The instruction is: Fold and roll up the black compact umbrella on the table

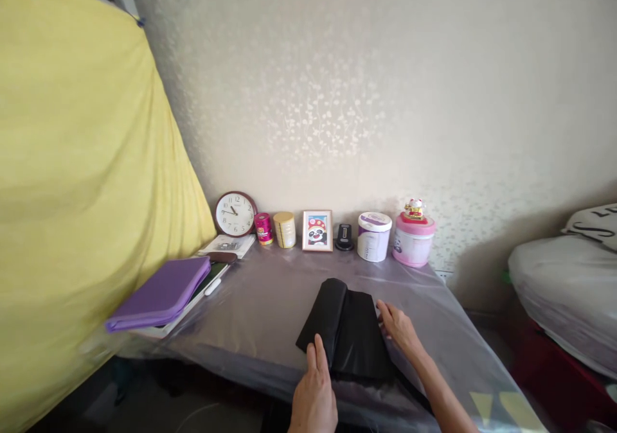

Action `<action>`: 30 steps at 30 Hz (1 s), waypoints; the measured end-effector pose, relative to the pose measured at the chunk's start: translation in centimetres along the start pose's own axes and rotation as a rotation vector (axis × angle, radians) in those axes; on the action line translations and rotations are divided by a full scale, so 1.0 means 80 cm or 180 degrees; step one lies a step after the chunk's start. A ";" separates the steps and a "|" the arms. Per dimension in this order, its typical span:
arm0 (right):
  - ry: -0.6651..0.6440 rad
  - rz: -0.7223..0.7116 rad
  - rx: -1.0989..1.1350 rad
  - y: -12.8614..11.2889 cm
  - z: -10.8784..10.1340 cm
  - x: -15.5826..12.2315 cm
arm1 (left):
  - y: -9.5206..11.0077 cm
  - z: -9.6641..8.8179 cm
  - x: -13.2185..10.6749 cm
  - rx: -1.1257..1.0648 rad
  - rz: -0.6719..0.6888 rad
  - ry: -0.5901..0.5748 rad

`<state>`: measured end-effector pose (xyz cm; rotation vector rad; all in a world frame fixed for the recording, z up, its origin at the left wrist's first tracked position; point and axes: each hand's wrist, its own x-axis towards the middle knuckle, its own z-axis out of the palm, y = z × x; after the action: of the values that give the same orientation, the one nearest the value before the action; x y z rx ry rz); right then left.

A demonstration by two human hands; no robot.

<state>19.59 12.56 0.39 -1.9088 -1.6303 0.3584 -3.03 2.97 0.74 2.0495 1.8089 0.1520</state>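
A piece of black folded cloth lies near the front edge of the table, its left part folded over into a thick flap. A dark strip trails from its lower right side. My left hand is at the near edge of the flap, with two fingers stretched out flat against it; its thumb is hidden. At the right edge of the cloth is my right hand, its fingers closed at the border; the cloth partly hides the fingertips.
Along the wall stand a round clock, a pink can, a yellow can, a panda picture frame, a black object, and two tubs, one topped by a cat figurine. A purple folder lies left.
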 end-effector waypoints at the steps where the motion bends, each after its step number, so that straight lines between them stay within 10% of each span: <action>1: -0.0114 0.0020 0.0152 -0.001 0.001 -0.013 | -0.001 0.001 0.000 -0.0001 0.0021 0.0032; 14: 0.0036 -0.0044 -0.0192 -0.056 -0.010 -0.055 | -0.003 0.004 -0.002 0.0074 0.0094 0.0172; 24: -0.0603 0.0043 0.1614 -0.100 -0.013 -0.027 | 0.004 -0.005 -0.003 0.0081 -0.0031 0.0091; 30: -0.0453 -0.0012 0.2182 -0.149 0.031 -0.011 | 0.000 0.002 0.000 0.0071 0.0019 0.0158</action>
<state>8.49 13.16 5.35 -1.3770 -1.3504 0.9333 -2.96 2.94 0.60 2.0842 1.8418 0.1868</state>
